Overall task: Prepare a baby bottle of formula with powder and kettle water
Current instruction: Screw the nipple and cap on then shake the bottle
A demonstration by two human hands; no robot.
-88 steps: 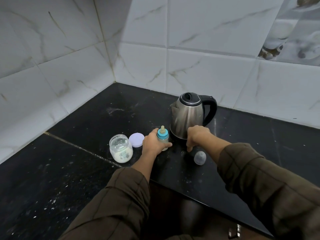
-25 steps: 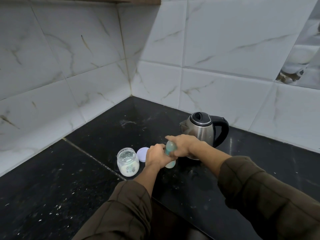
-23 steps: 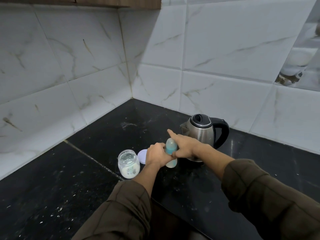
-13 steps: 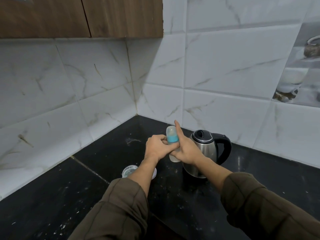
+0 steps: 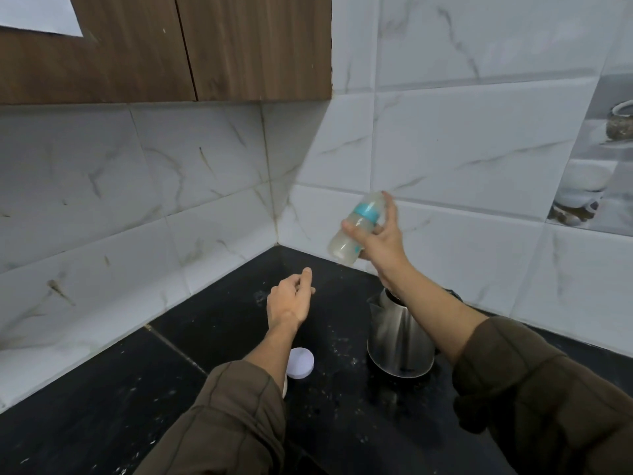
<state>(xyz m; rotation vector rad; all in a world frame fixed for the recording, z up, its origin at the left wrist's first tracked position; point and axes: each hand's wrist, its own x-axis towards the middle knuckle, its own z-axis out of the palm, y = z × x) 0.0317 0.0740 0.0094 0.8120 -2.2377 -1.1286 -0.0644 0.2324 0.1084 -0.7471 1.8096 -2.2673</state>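
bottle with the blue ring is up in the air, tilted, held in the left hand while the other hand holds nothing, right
Not quite. The head view shows the right hand gripping the bottle, not the left. The rest stands: the bottle is up in the air and tilted, and the other hand, the left hand, holds nothing above the counter.

A brown wood-grain cabinet (image 5: 164, 53) hangs high up and to the left of the grip of the right hand (image 5: 380, 241); a thin dark gap parts its two doors. White marble-look wall tiles (image 5: 462, 138) stand behind the grip and run off to both sides, meeting in a corner to its left. Well to the right of the grip, a picture tile (image 5: 596, 159) shows pale crockery. Below the grip lies a black countertop (image 5: 102, 406) flecked with white specks. A thin pale seam (image 5: 171, 344) crosses it low to the left.
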